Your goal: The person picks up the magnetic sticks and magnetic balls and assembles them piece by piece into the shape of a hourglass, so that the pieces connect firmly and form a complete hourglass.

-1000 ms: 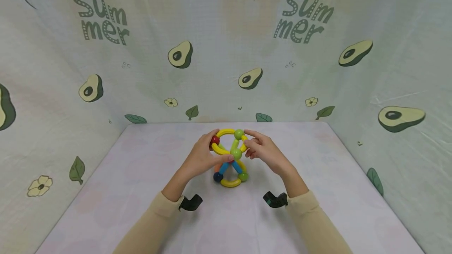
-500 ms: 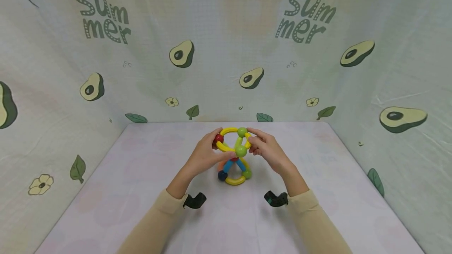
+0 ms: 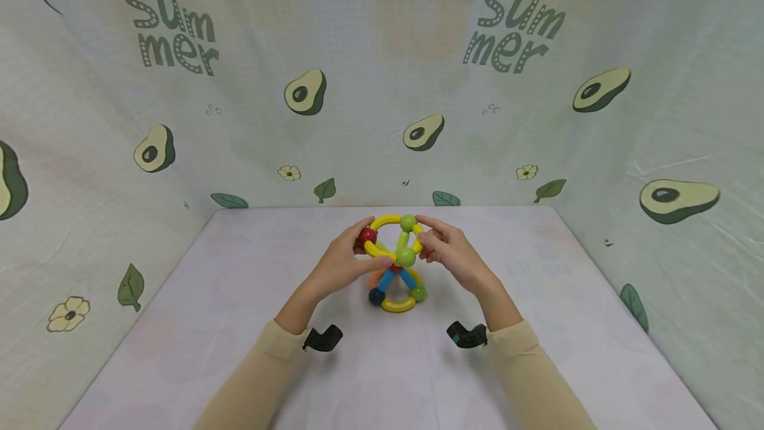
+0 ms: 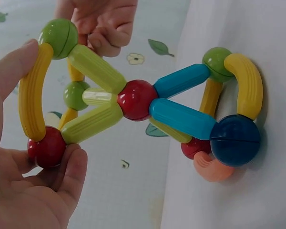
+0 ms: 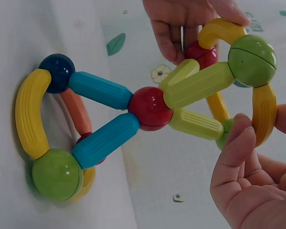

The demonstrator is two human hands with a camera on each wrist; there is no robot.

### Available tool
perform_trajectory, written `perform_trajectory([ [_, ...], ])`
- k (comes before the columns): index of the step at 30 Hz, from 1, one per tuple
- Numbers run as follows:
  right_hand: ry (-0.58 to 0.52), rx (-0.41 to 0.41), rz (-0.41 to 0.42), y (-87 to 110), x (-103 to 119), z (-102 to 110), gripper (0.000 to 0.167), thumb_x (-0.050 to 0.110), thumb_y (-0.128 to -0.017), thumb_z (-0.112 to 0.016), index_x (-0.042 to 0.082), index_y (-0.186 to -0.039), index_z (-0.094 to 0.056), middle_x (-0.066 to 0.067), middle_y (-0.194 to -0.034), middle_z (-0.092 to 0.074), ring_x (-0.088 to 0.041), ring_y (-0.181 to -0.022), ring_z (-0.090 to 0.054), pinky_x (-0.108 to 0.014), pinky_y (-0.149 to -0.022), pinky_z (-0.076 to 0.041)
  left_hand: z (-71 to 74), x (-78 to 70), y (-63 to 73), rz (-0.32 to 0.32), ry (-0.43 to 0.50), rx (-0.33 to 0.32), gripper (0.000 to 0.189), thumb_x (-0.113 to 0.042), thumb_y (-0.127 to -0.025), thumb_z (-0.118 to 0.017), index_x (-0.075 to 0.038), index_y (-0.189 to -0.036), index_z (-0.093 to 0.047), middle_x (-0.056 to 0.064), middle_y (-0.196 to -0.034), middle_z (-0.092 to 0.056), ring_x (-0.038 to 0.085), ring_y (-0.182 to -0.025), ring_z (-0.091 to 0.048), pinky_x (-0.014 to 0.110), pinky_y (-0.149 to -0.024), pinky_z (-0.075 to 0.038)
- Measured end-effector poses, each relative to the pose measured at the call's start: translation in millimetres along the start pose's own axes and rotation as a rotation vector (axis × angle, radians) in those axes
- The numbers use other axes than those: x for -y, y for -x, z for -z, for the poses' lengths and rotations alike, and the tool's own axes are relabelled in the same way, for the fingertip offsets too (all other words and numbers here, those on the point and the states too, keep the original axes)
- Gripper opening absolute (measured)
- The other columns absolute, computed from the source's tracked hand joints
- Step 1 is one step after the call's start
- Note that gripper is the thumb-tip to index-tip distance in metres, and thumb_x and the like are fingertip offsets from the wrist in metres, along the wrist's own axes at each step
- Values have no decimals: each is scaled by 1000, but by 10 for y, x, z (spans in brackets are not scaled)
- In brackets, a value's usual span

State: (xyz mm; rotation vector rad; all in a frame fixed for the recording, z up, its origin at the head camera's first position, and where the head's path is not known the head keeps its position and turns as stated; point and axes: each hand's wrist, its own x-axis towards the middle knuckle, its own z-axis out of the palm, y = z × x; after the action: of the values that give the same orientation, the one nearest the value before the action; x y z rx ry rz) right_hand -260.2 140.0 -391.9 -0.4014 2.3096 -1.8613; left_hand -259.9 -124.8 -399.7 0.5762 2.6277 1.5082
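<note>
A toy structure of magnetic sticks and balls stands on the table (image 3: 394, 363), shaped like an hourglass around a middle red ball (image 4: 137, 100). Two blue sticks (image 4: 183, 119) and a third stick run down to a lower ring with a dark blue ball (image 4: 235, 140). Light green sticks (image 5: 199, 86) lead up to the top ring. My left hand (image 3: 337, 264) holds that ring's left side, fingers around a red ball (image 4: 46, 147), thumb against a curved yellow stick (image 4: 33, 93). Opposite, my right hand (image 3: 453, 257) pinches another curved yellow stick (image 5: 264, 114) between two green balls.
A black wrist camera sits at the left cuff (image 3: 323, 338), another at the right cuff (image 3: 467, 335). Patterned cloth (image 3: 358, 32) with avocados and leaves rises behind the table and along both sides.
The structure has shifted slightly to the right since one second ago, both hands keeping their hold on its top ring. Over the last half second it has barely moved.
</note>
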Motion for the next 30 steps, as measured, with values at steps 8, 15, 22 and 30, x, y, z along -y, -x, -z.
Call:
perform_trajectory([
  [8,13,16,-6,13,-8,23,57,29,-110,-57,14,-163,-42,-12,-106,-65,-28,-93,-66,-26,-84,-58,-5,-4,-2,-18,-26,-12,97,-48,-88,-87,-16,-165,-37,9,-149,-56,25,-124,-60,49,-110,-53],
  [15,3,20,-7,9,-21,37,57,28,-110,-57,14,-163,-41,-13,-108,-65,-42,-101,-65,-26,-83,-58,-19,-50,-2,-2,-42,-33,94,-47,-87,-88,-17,-164,-41,8,-145,-59,25,-121,-60,48,-107,-55],
  [22,14,29,-11,-6,-13,51,57,28,-110,-57,14,-163,-41,-12,-106,-65,-37,-98,-66,-26,-83,-59,2,-77,-10,16,-58,-36,95,-46,-86,-89,-17,-163,-43,8,-143,-60,25,-119,-60,45,-105,-56],
  [30,35,33,-20,-15,-3,77,56,29,-111,-56,14,-163,-42,-13,-105,-66,-26,-91,-67,-27,-84,-59,7,-97,-26,17,-72,-38,95,-48,-86,-89,-16,-162,-44,8,-142,-61,24,-117,-61,41,-102,-57],
])
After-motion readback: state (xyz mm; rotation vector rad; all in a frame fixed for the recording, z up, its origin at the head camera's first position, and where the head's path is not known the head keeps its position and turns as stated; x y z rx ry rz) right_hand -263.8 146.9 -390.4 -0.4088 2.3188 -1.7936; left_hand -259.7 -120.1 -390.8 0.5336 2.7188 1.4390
